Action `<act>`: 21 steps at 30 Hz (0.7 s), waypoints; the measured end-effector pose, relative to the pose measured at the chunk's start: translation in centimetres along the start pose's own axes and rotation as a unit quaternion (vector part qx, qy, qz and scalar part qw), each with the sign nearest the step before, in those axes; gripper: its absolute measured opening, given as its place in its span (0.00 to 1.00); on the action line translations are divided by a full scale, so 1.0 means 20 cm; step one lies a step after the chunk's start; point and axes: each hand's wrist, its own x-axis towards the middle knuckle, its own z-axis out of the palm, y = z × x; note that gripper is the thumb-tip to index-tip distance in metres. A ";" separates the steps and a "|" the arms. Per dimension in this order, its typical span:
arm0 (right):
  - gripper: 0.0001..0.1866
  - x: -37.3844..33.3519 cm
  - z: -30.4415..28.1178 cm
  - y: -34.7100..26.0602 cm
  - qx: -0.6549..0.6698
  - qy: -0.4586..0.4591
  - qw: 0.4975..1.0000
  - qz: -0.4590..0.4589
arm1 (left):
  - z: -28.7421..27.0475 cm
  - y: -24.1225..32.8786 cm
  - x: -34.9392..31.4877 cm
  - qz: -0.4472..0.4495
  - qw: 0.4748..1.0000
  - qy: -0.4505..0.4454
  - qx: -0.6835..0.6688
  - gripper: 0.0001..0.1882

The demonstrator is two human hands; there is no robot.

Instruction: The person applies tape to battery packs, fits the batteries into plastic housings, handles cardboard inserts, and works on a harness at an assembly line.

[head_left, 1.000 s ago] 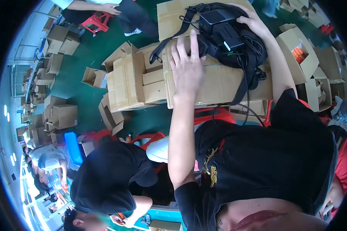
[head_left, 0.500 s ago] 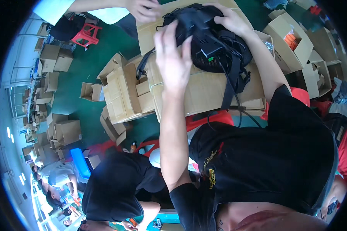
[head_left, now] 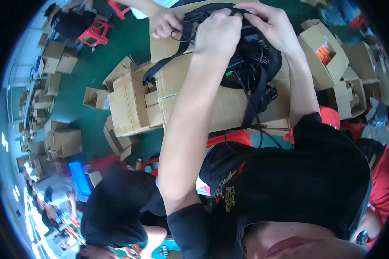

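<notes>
A black mesh bag [head_left: 274, 64] with straps lies on a cardboard box [head_left: 229, 105] in front of me. Black cables [head_left: 256, 58] are bunched in it, and a small dark device with a green spot [head_left: 229, 74] sits at its near side. My left hand [head_left: 218, 32] is closed over the bag's far part, its fingertips hidden behind the knuckles. Thumb and fingers of my right hand [head_left: 270, 26] close on the bag's far right edge. Left of the bag, another person's hand [head_left: 165, 23] is beside a black cord loop.
A loose strap [head_left: 166, 64] hangs over the box's left side. Open cartons [head_left: 127, 101] stand to the left, and more cartons [head_left: 324, 56] at the right, one with orange items. A person in black [head_left: 119, 211] sits at lower left. A red stool [head_left: 95, 34] stands at far left.
My left hand has moved right and away from me, from open beside the bag to closed over it. My right hand has drawn its fingers together. The other person's hand has come down nearer the bag.
</notes>
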 end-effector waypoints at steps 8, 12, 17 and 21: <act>0.16 -0.05 0.09 -0.05 -0.012 0.000 0.988 -0.152 | 0.14 -0.03 0.03 -0.046 0.998 -0.015 0.037 0.11; 0.12 -0.04 0.10 -0.07 -0.038 0.014 0.980 -0.195 | 0.10 0.01 0.01 -0.022 1.000 0.011 0.010 0.21; 0.12 -0.04 0.11 -0.09 -0.019 0.011 0.993 -0.119 | -0.12 -0.01 -0.21 -0.112 0.990 -0.013 -0.085 0.16; 0.10 -0.05 0.13 -0.09 -0.001 0.017 0.996 -0.087 | -0.26 0.28 -0.89 -0.140 0.965 0.041 -0.218 0.11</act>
